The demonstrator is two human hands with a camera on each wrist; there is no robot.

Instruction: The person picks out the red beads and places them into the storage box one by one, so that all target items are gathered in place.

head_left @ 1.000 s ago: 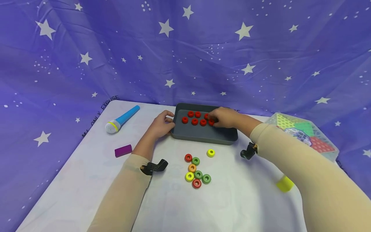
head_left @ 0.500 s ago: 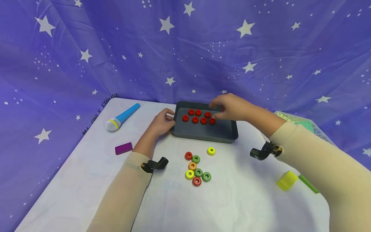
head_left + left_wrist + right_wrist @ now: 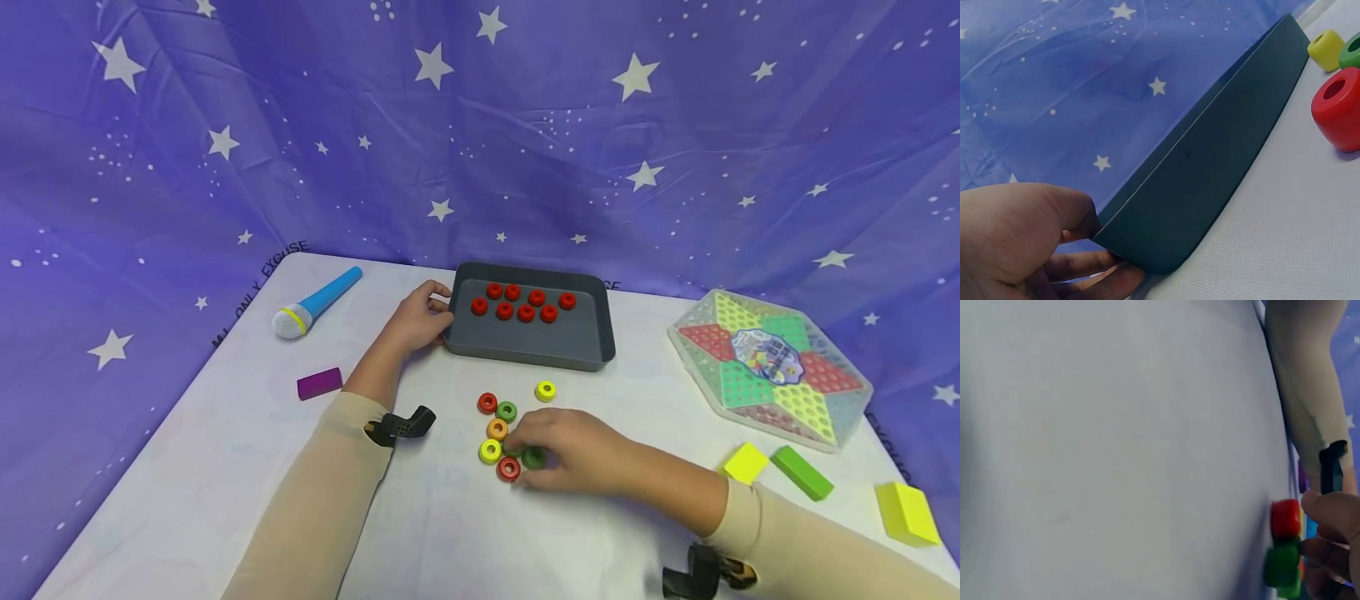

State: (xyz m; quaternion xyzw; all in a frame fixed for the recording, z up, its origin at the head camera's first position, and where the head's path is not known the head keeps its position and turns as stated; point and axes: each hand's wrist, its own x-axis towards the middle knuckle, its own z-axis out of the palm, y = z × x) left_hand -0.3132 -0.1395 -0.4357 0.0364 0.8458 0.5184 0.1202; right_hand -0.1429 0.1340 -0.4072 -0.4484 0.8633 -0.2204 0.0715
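At the back of the table lies a dark grey tray [image 3: 525, 346] with several red beads [image 3: 526, 314] in two loose rows. My left hand [image 3: 420, 319] grips its left end; in the left wrist view the thumb lies on the rim and the fingers are at the outer wall. Nearer me, my right hand [image 3: 581, 454] reaches over a loose group of beads, thumb and fingers apart around a green bead [image 3: 533, 457]. A red bead [image 3: 508, 469] lies by the thumb. The right wrist view shows the red bead [image 3: 1285, 519] and green bead [image 3: 1282, 565] right at the fingertips.
A yellow bead [image 3: 546, 391] sits apart, in front of the tray. On the left lie a toy microphone [image 3: 318, 302] and a purple block [image 3: 319, 383]. A hexagonal game box [image 3: 772, 367], yellow blocks [image 3: 907, 514] and a green block [image 3: 802, 472] are on the right.
My right hand has left the red beads in the tray and come down toward me to the loose beads. A red bead it covered now shows. The left hand stays on the tray.
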